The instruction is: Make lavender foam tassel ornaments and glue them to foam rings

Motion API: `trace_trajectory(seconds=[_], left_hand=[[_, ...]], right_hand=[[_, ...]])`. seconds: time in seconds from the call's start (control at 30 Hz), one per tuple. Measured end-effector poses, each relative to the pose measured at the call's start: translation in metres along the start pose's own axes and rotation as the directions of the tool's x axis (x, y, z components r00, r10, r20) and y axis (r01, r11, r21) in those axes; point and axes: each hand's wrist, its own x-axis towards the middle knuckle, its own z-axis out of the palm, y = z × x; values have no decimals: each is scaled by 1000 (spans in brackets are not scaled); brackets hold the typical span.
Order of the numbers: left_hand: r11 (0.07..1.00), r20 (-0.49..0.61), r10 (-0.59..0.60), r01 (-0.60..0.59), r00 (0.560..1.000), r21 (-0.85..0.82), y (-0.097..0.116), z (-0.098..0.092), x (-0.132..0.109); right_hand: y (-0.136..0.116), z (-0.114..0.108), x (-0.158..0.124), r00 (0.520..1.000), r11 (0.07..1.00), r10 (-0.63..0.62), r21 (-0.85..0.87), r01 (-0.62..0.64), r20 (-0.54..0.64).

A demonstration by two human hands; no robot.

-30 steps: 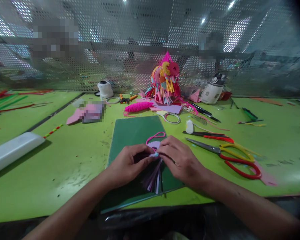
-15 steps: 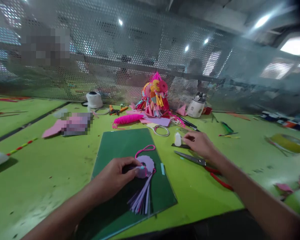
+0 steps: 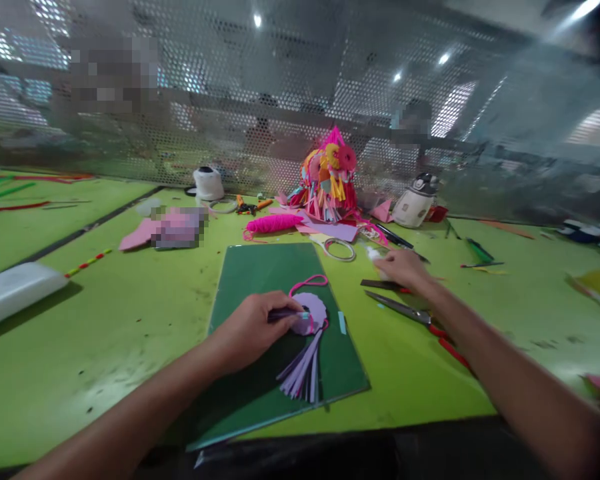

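Note:
A purple scalloped paper rosette (image 3: pixel 316 303) with a tassel of cut paper strips (image 3: pixel 303 380) and a pink cord loop (image 3: pixel 309 285) lies over a dark green board (image 3: pixel 265 267). My left hand (image 3: pixel 260 327) is closed in a pinch at the rosette's left side, gripping purple paper there. Farther right, the fingers of my right hand (image 3: pixel 405 268) are closed around a small white bottle (image 3: pixel 373 253), whose narrow tip points up and left; its lower part is hidden. Below that hand lie a dark flat strip (image 3: pixel 380 285) and red-handled scissors (image 3: pixel 405 310).
At the back stand a colourful paper-fringed ornament (image 3: pixel 333 173) and a white bottle with a black lid (image 3: pixel 416 200). Pink yarn (image 3: pixel 275 223) and white-handled scissors (image 3: pixel 337 249) lie beyond the board. A white block-like object (image 3: pixel 20 290) is at the left.
My right hand has closed on the small white bottle, which was standing upright and is now tilted. My left hand still pinches the purple paper. The whole view has shifted slightly.

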Motion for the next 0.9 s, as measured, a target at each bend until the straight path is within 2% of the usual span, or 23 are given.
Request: trace_trajectory(seconds=[0.1, 0.17, 0.2, 0.33, 0.43, 0.57, 0.7, 0.9], left_hand=[[997, 11, -30, 31, 999, -70, -2, -1, 1], [995, 21, -43, 45, 999, -92, -1, -2, 1], [994, 24, -45, 47, 999, -100, 0, -2, 1], [989, 29, -53, 56, 998, -134, 4, -1, 0], [983, 26, -66, 69, 997, -169, 7, 1, -1], [965, 38, -102, 108, 994, -237, 7, 1, -2], [943, 49, -157, 165, 986, -289, 5, 0, 0], [938, 37, -192, 194, 981, -286, 10, 1, -1]], right_hand=[[1, -18, -31, 995, 986, -88, 136, 93, -38], [-8, -29, -61, 944, 862, -329, 398, 315, -36], [-15, -33, -77, 912, 824, -410, 418, 383, -28], [-45, -39, -121, 777, 751, -630, 246, 613, -13], [-57, -35, -130, 720, 699, -693, 217, 681, -25], [-58, -28, -130, 661, 638, -745, 196, 744, -84], [-53, -24, -131, 646, 628, -756, 164, 761, -103], [-56, -19, -133, 614, 613, -765, 75, 787, -194]])
